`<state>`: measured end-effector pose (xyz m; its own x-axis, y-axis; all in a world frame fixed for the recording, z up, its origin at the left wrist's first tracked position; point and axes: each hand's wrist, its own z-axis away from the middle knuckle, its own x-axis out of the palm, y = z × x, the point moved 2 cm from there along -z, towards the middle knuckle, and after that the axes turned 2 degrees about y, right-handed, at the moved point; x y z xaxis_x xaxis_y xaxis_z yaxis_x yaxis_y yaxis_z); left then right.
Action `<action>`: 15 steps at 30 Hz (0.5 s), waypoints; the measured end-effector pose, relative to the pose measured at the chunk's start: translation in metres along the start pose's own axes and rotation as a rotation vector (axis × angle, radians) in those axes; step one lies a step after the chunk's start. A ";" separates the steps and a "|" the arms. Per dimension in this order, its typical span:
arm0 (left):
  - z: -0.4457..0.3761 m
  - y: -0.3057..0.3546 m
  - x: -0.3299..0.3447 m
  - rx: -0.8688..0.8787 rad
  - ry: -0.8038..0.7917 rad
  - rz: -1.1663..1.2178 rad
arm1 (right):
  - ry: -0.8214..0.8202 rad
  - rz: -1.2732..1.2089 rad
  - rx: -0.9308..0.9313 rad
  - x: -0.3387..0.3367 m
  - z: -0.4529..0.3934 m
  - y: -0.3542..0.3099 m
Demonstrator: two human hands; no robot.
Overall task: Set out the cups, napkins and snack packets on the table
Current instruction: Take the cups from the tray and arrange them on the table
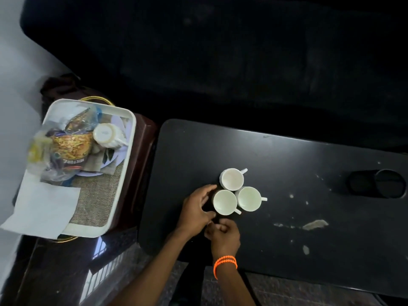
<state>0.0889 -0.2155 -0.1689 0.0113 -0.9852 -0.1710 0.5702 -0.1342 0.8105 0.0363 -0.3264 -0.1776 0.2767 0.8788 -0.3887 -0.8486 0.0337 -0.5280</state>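
Observation:
Three white cups stand upright and touching on the black table [287,173]: a far cup [231,179], a near-left cup [225,202] and a right cup [249,198]. My left hand [197,209] rests beside the near-left cup, fingers spread around its left side, touching or nearly touching it. My right hand [223,234], wearing an orange wristband, lies just below with fingers curled and nothing in it. On the left, a white tray [130,138] holds an upturned fourth cup [105,134], snack packets [70,146] and white napkins [42,206].
The tray sits on a dark brown stand [143,138] left of the table. A black cylinder [378,183] lies on its side at the table's right. Pale stains [314,224] mark the tabletop. A dark sofa [220,51] fills the background.

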 end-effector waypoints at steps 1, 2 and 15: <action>0.000 0.001 -0.011 0.010 0.043 -0.021 | -0.106 0.018 -0.003 0.010 0.009 0.000; -0.002 0.004 -0.024 0.020 0.110 -0.036 | -0.210 0.043 -0.015 0.020 0.018 -0.002; -0.043 0.071 -0.234 -0.084 0.925 0.041 | -0.719 0.321 -0.656 0.231 0.084 -0.156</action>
<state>0.1618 0.0096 -0.0952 0.6629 -0.5070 -0.5509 0.6119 -0.0572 0.7889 0.1948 -0.0888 -0.1215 -0.4389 0.8853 -0.1534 -0.3618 -0.3304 -0.8717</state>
